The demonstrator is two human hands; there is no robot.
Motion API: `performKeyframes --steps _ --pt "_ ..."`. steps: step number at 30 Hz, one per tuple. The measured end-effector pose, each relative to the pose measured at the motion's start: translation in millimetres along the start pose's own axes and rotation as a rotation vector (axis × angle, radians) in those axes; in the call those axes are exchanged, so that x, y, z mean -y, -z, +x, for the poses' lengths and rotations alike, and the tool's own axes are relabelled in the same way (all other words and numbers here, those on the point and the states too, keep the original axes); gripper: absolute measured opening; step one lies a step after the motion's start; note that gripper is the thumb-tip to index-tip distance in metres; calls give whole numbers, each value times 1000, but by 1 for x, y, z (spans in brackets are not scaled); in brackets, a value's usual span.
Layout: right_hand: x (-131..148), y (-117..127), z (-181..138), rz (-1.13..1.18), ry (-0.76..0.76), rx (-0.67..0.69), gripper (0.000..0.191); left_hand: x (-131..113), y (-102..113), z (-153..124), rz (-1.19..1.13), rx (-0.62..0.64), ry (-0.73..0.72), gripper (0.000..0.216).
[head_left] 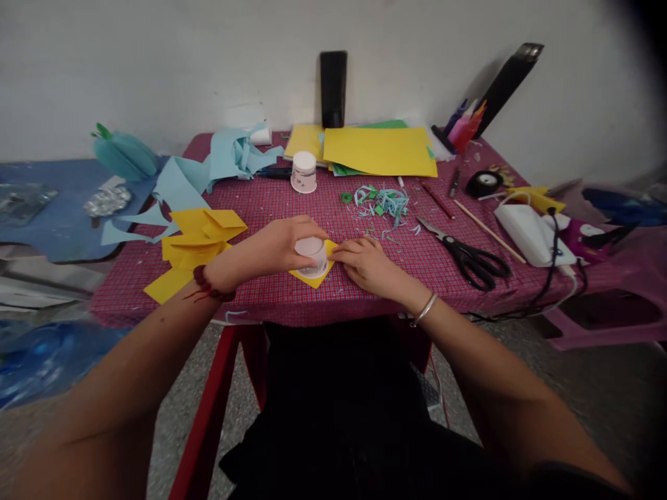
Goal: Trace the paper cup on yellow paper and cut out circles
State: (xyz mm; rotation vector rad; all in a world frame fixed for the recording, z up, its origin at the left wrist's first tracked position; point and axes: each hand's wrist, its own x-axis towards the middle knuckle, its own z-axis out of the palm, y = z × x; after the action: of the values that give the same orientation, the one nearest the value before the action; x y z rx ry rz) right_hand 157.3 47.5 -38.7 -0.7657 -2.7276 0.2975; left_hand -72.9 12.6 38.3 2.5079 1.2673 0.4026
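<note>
White tapered cup (311, 247) is standing on flat yellow paper (315, 281), left of right hand (371, 267).
Left hand (278, 243) is gripping cup's sides; right's bunched fingers are touching paper's edge, pinch unclear.

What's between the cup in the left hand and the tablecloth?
A piece of yellow paper: in the head view it lies on the checked tablecloth, its edges showing past the base of the cup in the left hand.
</note>
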Motion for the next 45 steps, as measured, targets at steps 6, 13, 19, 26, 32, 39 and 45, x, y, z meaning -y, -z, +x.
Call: performKeyframes --steps 6,13,19,26,32,39,45 --pt "-1 -1 0 2 -2 -4 34 0 0 0 -11 7 15 42" --pt "-2 0 0 -3 7 7 35 0 -1 0 -9 4 5 40" --pt "-3 0 1 -13 5 18 35 1 0 -1 -18 -3 -19 35" --pt "-2 1 2 -30 5 22 35 2 0 -2 -29 13 -17 36" --pt "-3 0 1 -31 13 25 36 6 -1 -2 -25 4 -57 36" --pt "-2 2 2 -36 26 22 36 7 -1 -2 -40 17 -56 37" --pt "-2 1 1 -22 17 11 35 8 -3 -5 42 -15 -92 38"
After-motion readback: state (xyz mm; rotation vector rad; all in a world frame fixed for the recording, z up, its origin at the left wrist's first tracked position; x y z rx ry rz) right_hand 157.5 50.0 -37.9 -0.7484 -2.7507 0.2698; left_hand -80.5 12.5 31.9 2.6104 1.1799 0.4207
